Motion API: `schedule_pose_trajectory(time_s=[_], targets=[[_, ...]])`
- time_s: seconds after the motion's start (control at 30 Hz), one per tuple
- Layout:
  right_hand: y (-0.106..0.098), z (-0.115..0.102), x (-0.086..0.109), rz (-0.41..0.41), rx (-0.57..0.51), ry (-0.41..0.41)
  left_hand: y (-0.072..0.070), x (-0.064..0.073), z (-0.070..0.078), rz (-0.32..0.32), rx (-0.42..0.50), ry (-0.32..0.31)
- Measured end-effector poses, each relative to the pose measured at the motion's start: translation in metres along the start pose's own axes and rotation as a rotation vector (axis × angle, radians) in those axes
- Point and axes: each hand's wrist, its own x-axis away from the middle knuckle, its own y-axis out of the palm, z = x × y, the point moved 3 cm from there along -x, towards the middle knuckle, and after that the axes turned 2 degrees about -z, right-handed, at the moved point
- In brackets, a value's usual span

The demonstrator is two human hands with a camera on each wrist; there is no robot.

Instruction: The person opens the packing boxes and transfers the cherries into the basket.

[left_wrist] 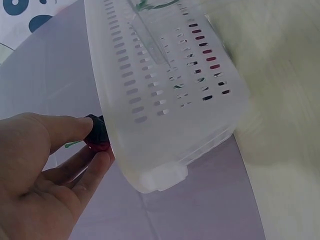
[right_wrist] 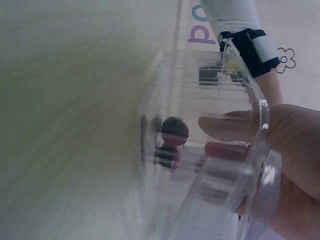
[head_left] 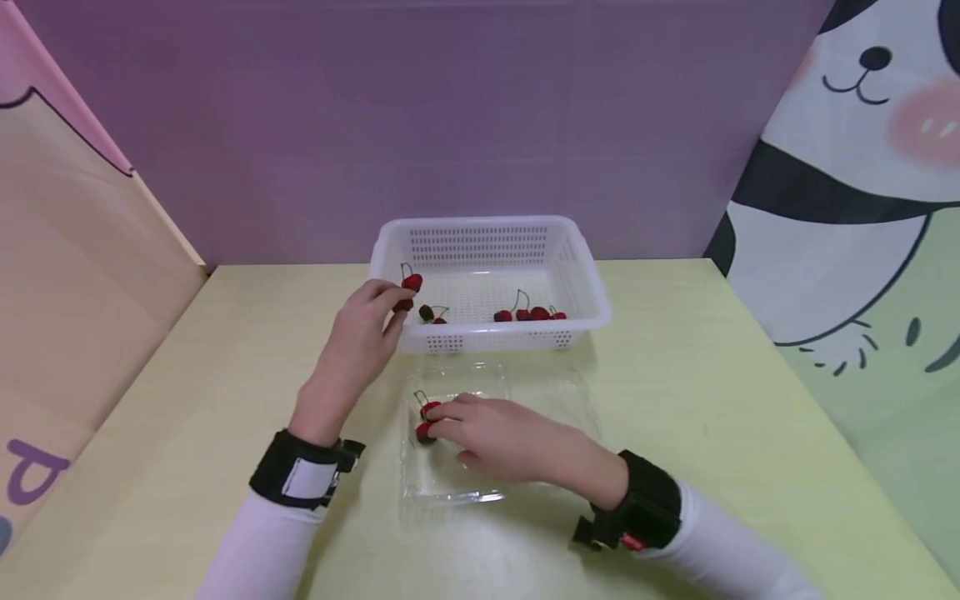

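Note:
At the left end of a white slotted basket [head_left: 487, 337], my left hand [head_left: 367, 329] pinches a pair of red cherries [head_left: 412, 282] with a thin green stem. The left wrist view shows thumb and fingertips on a dark-red cherry [left_wrist: 98, 135] close by the basket's rim. My right hand [head_left: 510, 437] reaches over a clear plastic container [head_left: 450, 492], its fingers loosely extended beside two stemmed cherries [head_left: 426, 432] lying at the container's left. In the right wrist view a gap shows between the thumb and these cherries [right_wrist: 174, 131].
Inside the basket lie several more cherries [head_left: 522, 315] at the front right and a few dark ones [head_left: 427, 313] at the front left. The basket stands behind the container on a pale table [head_left: 675, 375], with a purple wall [head_left: 480, 117] at the back.

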Motion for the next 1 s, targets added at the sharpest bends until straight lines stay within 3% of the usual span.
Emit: schedule_pose_trajectory(time_s=[0.4,0.63,1.0], targets=[[0.006,0.001,-0.006,-0.023,0.087,-0.062,0.003,-0.001,-0.002,0.002,0.005,0.003],[0.009,-0.002,-0.009,-0.046,0.107,-0.066,0.001,0.0,-0.001,0.068,-0.021,0.022],[0.004,0.0,-0.014,-0.021,0.138,-0.083,-0.004,0.0,0.003,0.12,-0.033,0.047]])
